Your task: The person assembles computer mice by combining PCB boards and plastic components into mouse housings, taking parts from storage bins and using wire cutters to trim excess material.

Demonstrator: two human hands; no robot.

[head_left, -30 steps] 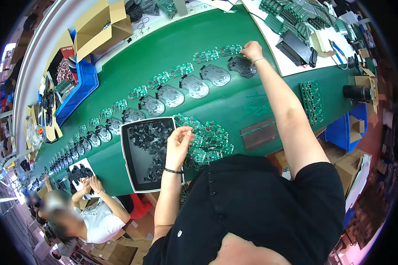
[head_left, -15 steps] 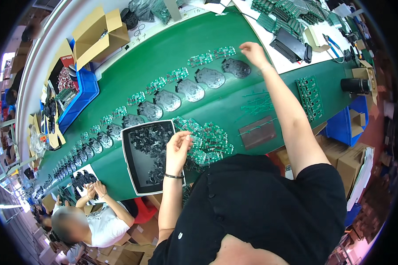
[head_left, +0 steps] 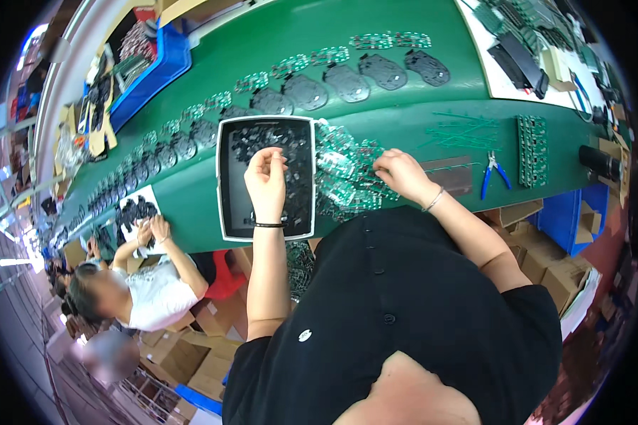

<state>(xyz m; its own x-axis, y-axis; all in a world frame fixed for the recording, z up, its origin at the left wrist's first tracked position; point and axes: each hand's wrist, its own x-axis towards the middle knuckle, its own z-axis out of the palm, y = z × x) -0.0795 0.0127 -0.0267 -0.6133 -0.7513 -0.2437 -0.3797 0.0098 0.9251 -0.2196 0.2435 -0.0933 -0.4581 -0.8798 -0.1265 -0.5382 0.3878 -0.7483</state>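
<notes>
My left hand (head_left: 267,185) hangs over a white-rimmed black tray (head_left: 220,185) with many small black parts (head_left: 252,144) in it. Thumb and fingers are pinched together at the tips; whatever they hold is too small to make out. To the right of the tray spreads a loose pile of green circuit boards (head_left: 340,166). My right hand (head_left: 404,175) reaches the pile's right edge, fingers curled down onto the boards. Its fingertips are partly hidden, so I cannot tell what is in them. Beyond lies a curved row of black mouse-shaped shells (head_left: 347,83), with a row of circuit boards (head_left: 329,55) behind.
Right of the pile lie thin green strips (head_left: 464,131), a brown plate (head_left: 452,180), blue-handled cutters (head_left: 492,176) and a stacked board panel (head_left: 532,151). A black cylinder (head_left: 600,162) stands farther right. At left, a co-worker's hands (head_left: 154,230) handle black parts.
My right hand has come back from the far end of the board row to the pile. My left hand has shifted from the pile to above the tray. The whole view has also shifted.
</notes>
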